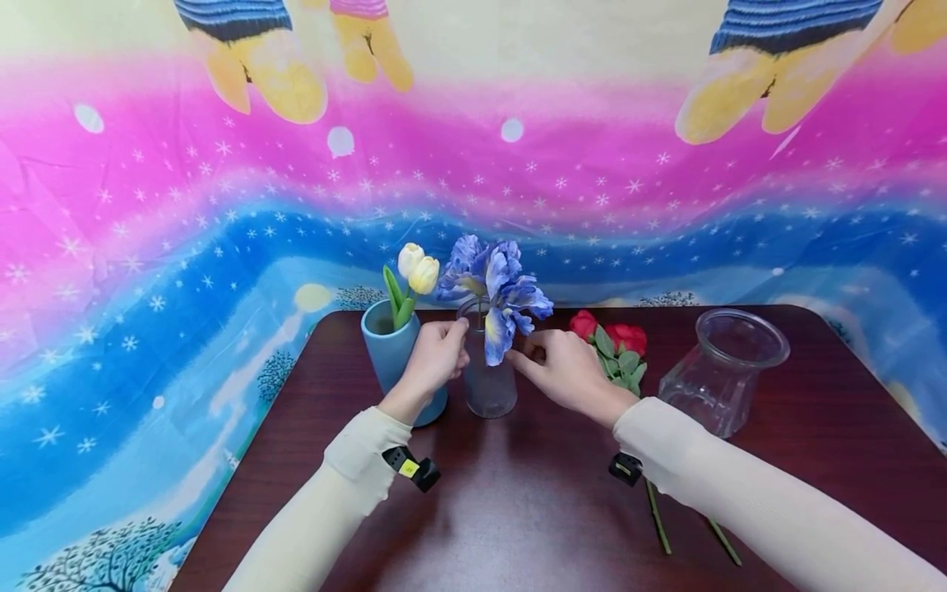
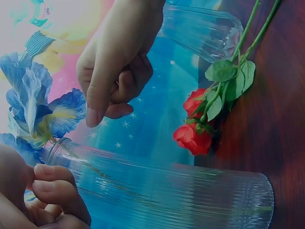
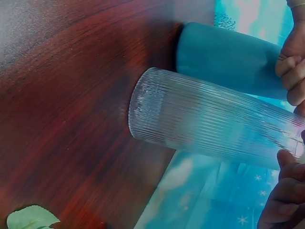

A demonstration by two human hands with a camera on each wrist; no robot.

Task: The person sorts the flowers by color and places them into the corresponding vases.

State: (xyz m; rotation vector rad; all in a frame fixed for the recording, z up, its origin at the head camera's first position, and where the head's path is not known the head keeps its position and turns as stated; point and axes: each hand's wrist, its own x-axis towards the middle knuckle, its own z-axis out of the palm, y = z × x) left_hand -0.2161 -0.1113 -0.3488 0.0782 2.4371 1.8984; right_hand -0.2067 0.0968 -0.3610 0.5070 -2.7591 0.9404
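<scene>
Blue-violet artificial irises (image 1: pixel 499 284) stand in a ribbed clear glass vase (image 1: pixel 490 390), stems inside it. At the left of the rim my left hand (image 1: pixel 438 355) has curled fingers close to the blossoms; whether a petal lies between them is hidden. On the other side, my right hand (image 1: pixel 565 368) has loosely bent fingers, its thumb tip beside a hanging petal. In the left wrist view, nothing shows within that hand (image 2: pixel 116 71). A blue-grey vase (image 1: pixel 392 345) with cream tulips (image 1: pixel 418 270) stands just behind my left hand.
Red roses (image 1: pixel 627 337) with green leaves lie on the dark wooden table (image 1: pixel 518 518), stems under my right forearm. A wide-mouthed clear glass vase (image 1: pixel 713 386) stands at the right. Behind the table hangs a printed snow-scene cloth (image 1: pixel 444 173).
</scene>
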